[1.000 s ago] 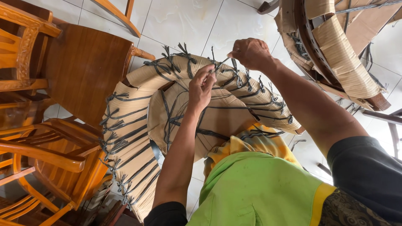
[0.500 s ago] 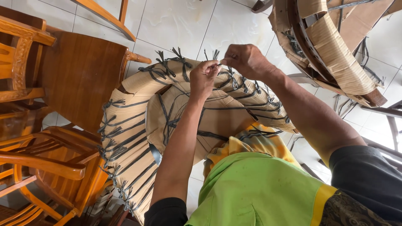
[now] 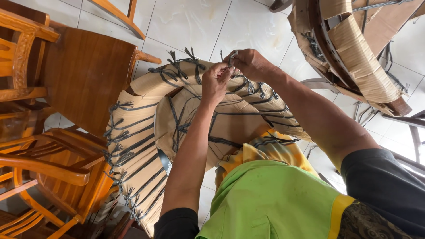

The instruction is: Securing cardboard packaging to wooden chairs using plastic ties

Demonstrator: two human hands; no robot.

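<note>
Wooden chairs [image 3: 57, 146] – second wrapped frame [image 3: 354, 57] – white tiles [image 3: 190, 22]

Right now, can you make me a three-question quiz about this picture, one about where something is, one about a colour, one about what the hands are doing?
1. Where are the wooden chairs?
A. left of the wrapped piece
B. on top of it
C. behind the person

2. What colour are the strings?
A. red
B. dark grey
C. white

3. What are the hands doing?
A. resting flat on the floor
B. pinching a string together
C. holding a hammer

Answers:
1 A, the chairs fill the picture's left side, beside the wrapped piece.
2 B, dark strands cross the tan cardboard.
3 B, left hand and right hand meet at a knot on the top rim.
</note>
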